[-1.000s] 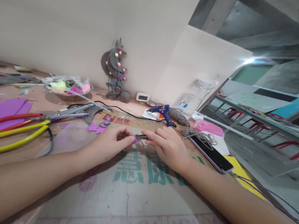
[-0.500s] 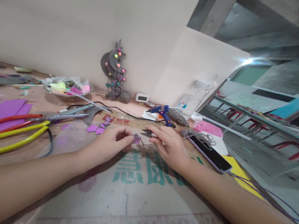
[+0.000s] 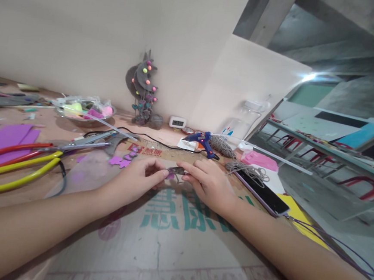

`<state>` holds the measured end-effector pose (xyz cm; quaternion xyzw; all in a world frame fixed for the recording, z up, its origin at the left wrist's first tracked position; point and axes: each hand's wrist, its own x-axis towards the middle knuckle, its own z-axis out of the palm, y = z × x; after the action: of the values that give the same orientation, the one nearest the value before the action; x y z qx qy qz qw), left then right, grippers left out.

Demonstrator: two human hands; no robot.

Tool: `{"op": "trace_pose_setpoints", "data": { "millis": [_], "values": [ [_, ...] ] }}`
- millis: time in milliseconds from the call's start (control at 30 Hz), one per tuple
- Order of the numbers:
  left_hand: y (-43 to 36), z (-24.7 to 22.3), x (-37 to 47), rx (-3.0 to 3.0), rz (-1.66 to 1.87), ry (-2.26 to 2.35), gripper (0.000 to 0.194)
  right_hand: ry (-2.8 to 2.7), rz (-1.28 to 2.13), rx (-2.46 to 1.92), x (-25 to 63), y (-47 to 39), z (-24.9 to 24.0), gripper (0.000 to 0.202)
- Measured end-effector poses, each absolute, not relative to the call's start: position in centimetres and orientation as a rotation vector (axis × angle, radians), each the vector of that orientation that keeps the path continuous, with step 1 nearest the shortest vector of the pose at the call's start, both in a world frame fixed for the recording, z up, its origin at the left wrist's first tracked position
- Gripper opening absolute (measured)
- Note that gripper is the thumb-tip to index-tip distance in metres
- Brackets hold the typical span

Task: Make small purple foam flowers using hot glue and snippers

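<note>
Between the thumb and forefinger of my left hand is a small purple felt piece, with a short grey thread hanging from it. My right hand is closed on a pair of small dark thread snips. Their blades point left and lie across the felt piece, close to my left fingertips. Whether the blades touch the thread is too small to tell. Both hands are just above a cardboard sheet with green printed characters. Several cut purple felt shapes lie beyond my left wrist.
Red-handled and yellow-handled scissors or pliers lie at left, near purple sheets. A bowl of coloured clay-like lumps stands behind. A blue glue gun, grey yarn and a phone are at right. A moon decoration hangs on the wall.
My right hand has moved slightly left, bringing the snips over the felt piece. Their blades were apart and now look closer together. My left hand has stayed in place.
</note>
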<state>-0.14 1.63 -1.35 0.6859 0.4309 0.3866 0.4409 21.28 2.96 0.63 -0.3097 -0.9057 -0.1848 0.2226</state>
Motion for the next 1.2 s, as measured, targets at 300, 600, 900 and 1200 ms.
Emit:
{"op": "trace_pose_setpoints", "data": {
  "millis": [300,600,900,1200],
  "values": [
    [1.7,-1.5,-0.1,1.696,0.965,1.04,0.02,-2.521,-0.553,-0.843,21.2,3.0,0.7,0.03],
    [1.7,-1.3,-0.1,1.682,0.965,1.042,0.02,-2.5,-0.464,-0.847,21.3,2.8,0.7,0.029],
    [2.0,-1.9,0.1,1.596,0.976,0.998,0.022,-2.079,0.014,-1.122,21.7,4.3,0.2,0.034],
    [2.0,-1.9,0.0,1.677,0.995,1.03,0.021,-2.236,0.035,-1.126,21.1,4.2,0.1,0.036]
  ]
}}
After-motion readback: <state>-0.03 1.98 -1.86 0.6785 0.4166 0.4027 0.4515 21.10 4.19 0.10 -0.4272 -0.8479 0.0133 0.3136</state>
